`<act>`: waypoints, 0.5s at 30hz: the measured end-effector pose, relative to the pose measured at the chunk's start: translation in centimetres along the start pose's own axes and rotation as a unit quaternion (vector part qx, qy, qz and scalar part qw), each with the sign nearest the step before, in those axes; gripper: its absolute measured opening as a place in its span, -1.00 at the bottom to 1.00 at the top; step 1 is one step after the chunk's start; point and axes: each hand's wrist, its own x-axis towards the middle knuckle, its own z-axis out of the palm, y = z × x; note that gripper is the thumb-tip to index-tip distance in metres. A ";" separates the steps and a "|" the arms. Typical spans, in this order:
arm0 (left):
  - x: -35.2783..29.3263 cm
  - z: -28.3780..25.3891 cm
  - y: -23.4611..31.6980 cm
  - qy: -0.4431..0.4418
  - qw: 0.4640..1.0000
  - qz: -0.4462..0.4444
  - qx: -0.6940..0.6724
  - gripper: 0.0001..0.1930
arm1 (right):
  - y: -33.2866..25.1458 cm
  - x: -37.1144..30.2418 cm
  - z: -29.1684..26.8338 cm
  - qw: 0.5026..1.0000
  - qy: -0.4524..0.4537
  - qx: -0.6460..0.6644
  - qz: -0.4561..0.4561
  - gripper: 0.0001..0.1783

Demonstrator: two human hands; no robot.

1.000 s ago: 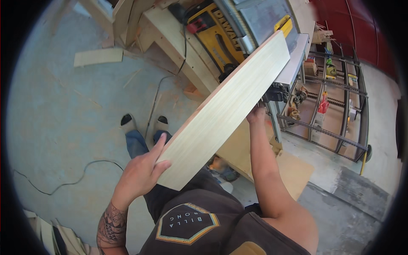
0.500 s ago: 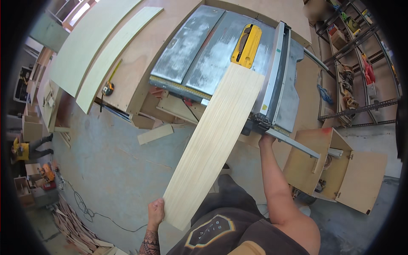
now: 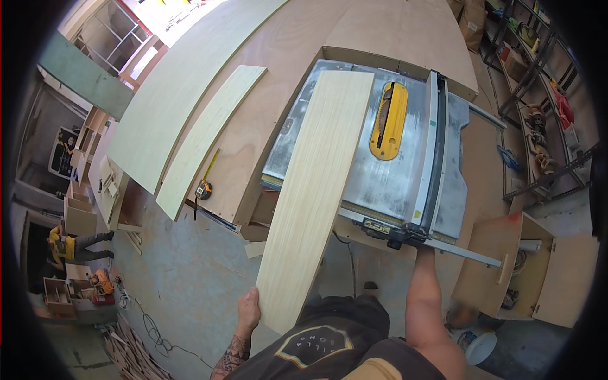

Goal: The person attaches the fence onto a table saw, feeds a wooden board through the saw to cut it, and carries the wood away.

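A long pale wooden board (image 3: 316, 183) slants across the table saw (image 3: 354, 190), its far end over the saw top to the left of the yellow blade insert (image 3: 397, 130). My left hand (image 3: 249, 308) is closed on the board's near left edge, fingers partly hidden beneath it. The saw blade (image 3: 384, 117) shows in the insert's slot. My right hand (image 3: 425, 253) reaches under the front rail by the near end of the rip fence (image 3: 425, 155); its fingers are out of sight.
On the wooden bench left of the saw lie a narrow pale strip (image 3: 212, 139), a wide panel (image 3: 183, 104) and a tape measure (image 3: 203, 189). An open cabinet (image 3: 491, 259) and metal shelving (image 3: 532, 104) stand right. A person in yellow (image 3: 63, 246) is far left.
The board's far end has moved left and farther onto the saw top, away from the blade insert. My left hand has shifted with it. My right hand stays by the fence's near end.
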 end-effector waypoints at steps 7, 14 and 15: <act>15.5 0.0 5.0 -0.187 0.970 0.154 0.035 -0.48 | 5.4 -12.4 6.0 0.828 0.291 -0.436 0.201 -0.47; 12.3 13.9 8.6 -0.327 0.914 0.221 -0.096 -0.51 | 12.0 -25.1 29.5 0.969 0.121 -0.212 0.034 -0.26; 11.4 14.9 9.0 -0.339 0.908 0.224 -0.100 -0.51 | 12.1 -25.7 30.6 0.922 0.235 -0.286 -0.117 -0.27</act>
